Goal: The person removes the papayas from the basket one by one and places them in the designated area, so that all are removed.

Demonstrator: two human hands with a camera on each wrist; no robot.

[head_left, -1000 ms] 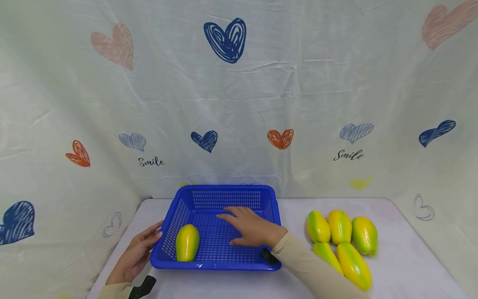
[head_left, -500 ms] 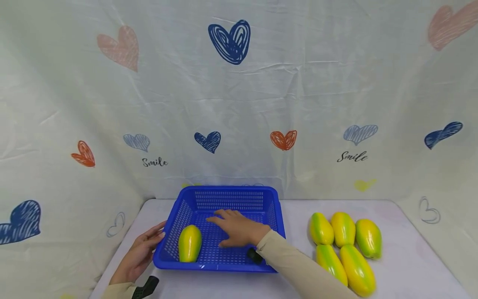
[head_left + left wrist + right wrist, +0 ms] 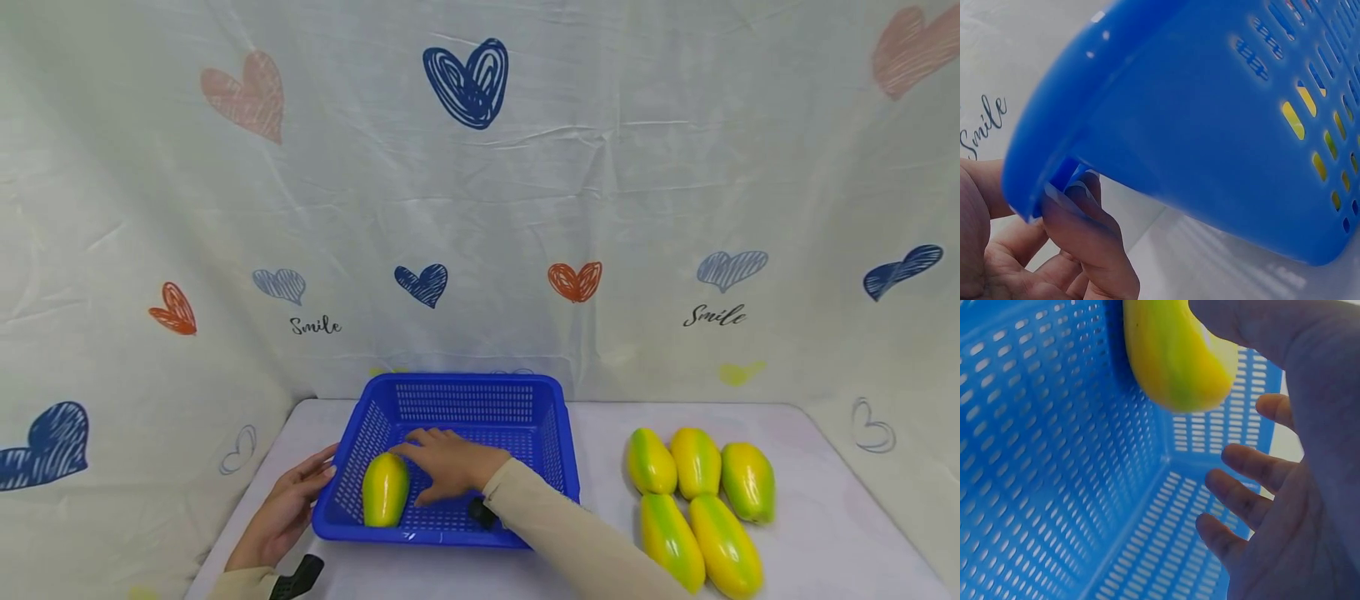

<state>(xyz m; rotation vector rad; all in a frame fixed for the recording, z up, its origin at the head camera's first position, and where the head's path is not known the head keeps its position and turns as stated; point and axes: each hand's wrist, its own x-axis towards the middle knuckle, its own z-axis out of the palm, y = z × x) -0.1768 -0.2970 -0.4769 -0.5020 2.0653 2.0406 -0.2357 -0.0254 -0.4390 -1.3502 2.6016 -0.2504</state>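
One yellow-green papaya [image 3: 386, 490] stands in the left front corner of the blue plastic basket [image 3: 483, 382], which has slotted walls. My right hand [image 3: 448, 462] is inside the basket just to the right of this papaya, fingers spread and the palm holding nothing. In the right wrist view the thumb overlaps the papaya [image 3: 1175, 369], while the other fingertips lie apart from it. At the basket's left side, my left hand [image 3: 281, 508] holds the rim. The left wrist view shows its fingers [image 3: 1094, 240] curled up under the rim's edge.
Several more papayas [image 3: 726, 546] lie grouped on the white table [image 3: 817, 500] to the right of the basket. Behind the table hangs a pale curtain [image 3: 495, 200] printed with hearts. My right forearm crosses the basket's front rim.
My right hand has moved left across the basket to the papaya inside. My left hand stays at the rim. The whole view has shifted slightly.
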